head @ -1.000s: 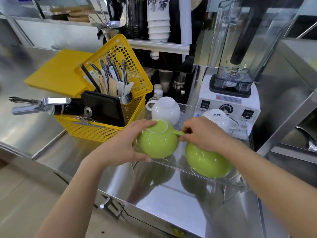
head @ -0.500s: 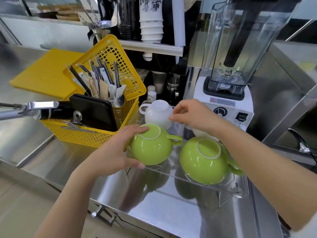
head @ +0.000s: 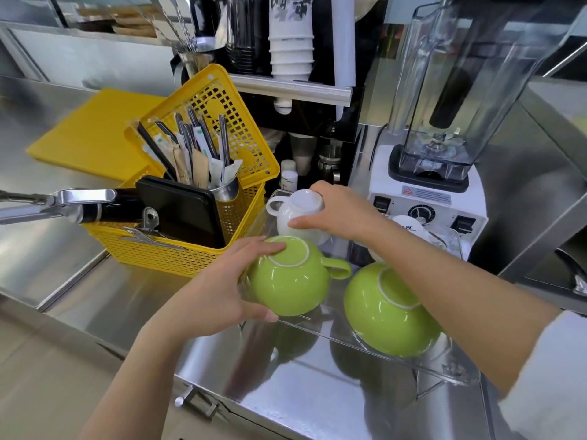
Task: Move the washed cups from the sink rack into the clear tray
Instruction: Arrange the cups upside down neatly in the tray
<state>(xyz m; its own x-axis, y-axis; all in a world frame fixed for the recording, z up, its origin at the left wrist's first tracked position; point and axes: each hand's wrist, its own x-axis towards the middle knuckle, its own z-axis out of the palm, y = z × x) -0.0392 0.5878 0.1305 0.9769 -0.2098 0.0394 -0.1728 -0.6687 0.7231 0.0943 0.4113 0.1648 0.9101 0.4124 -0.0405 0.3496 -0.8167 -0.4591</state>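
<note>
A clear tray (head: 374, 352) sits on the steel counter and holds upside-down cups. My left hand (head: 219, 290) grips a green cup (head: 290, 281) at the tray's front left, its handle pointing right. A second green cup (head: 386, 312) rests bottom-up at the front right, partly under my right forearm. Behind them, my right hand (head: 343, 212) grasps a white cup (head: 297, 211) at the back left. Another white cup (head: 409, 225) peeks out at the back right, mostly hidden by my arm.
A yellow basket (head: 190, 249) with cutlery and a black tray stands just left of the clear tray. A yellow cutting board (head: 92, 134) lies behind it. A white blender (head: 444, 147) rises behind the tray at the right. Stacked paper cups (head: 290, 42) hang above.
My right hand let go of the green cup's handle and moved back and left onto the white cup. My left hand stays on the left green cup.
</note>
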